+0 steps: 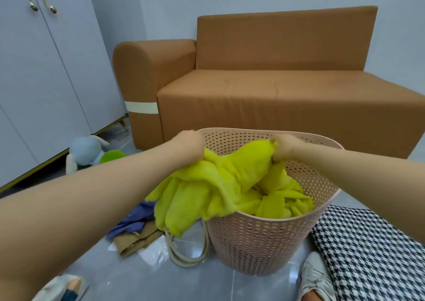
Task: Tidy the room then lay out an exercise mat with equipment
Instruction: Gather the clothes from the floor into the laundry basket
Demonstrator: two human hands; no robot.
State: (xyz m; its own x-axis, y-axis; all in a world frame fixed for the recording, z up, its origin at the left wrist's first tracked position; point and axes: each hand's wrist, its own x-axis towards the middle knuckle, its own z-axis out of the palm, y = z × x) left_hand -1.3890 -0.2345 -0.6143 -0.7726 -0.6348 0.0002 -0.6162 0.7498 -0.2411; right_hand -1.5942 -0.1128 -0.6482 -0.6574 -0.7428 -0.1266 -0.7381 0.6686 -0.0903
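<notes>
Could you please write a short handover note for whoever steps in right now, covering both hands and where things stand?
Left hand: grip closed on the yellow-green blanket at its left edge.
Right hand: grip closed on the same blanket, above the basket.
The blanket is partly inside the pink laundry basket; one part hangs over the near-left rim.
Left to do: push the blanket fully in, then collect the purple cloth, brown cloth, bag handles and plush toy from the floor.
No exercise mat is in view.
</notes>
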